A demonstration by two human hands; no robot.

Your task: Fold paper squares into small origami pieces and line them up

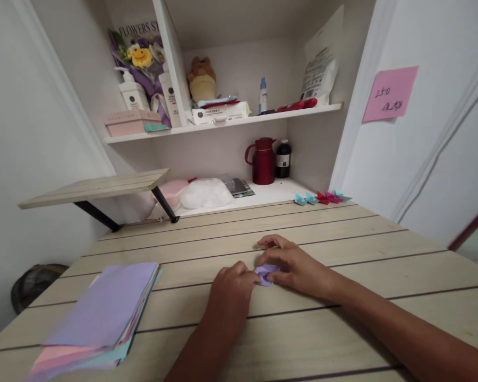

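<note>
A small folded piece of purple paper (266,275) lies on the wooden table (342,244) between my hands. My left hand (230,298) is curled, its fingertips pinching the paper's left edge. My right hand (292,263) comes in from the right, fingers bent and pressing on the paper's top and right side. Most of the paper is covered by my fingers. A stack of coloured paper sheets (103,313), purple on top, lies at the near left of the table.
Several small folded paper pieces (321,198), blue and red, sit in a row at the table's far edge. A raised wooden shelf (99,187) juts out at the left. Behind stand a red jug (263,161), a dark bottle (283,158) and cluttered shelves. A pink note (389,94) hangs on the right wall.
</note>
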